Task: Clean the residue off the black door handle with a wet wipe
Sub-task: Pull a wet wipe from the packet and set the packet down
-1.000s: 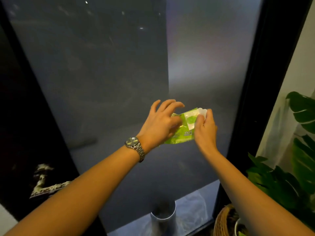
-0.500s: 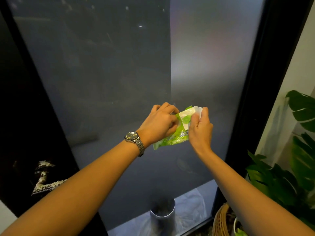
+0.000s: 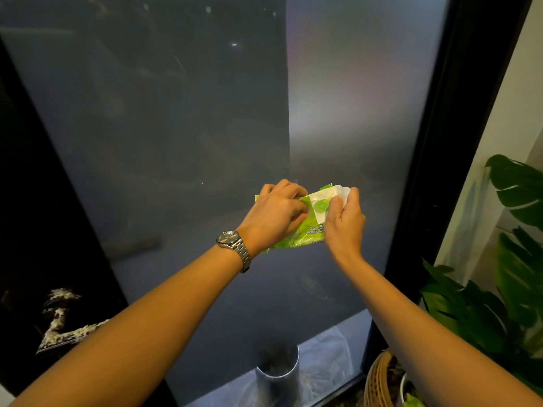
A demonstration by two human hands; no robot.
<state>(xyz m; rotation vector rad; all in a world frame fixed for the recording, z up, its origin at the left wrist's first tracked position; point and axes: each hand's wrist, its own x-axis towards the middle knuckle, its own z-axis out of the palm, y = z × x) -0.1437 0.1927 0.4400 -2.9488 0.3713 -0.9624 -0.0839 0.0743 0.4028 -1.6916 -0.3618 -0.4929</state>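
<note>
Green wet-wipe pack (image 3: 305,234), centre-right of frame before frosted glass panel (image 3: 176,113): both forearms extended forward, left hand (image 3: 274,215) with fingers curled over the pack's left end, gripping it, right hand (image 3: 343,223) with fingers pinching white flap (image 3: 323,197) raised at the pack's upper right.

A bright green wipe packet (image 3: 296,235) with white flap (image 3: 326,198), silver wristwatch (image 3: 232,243), frosted grey glass (image 3: 205,127), black frame (image 3: 458,127).
</note>
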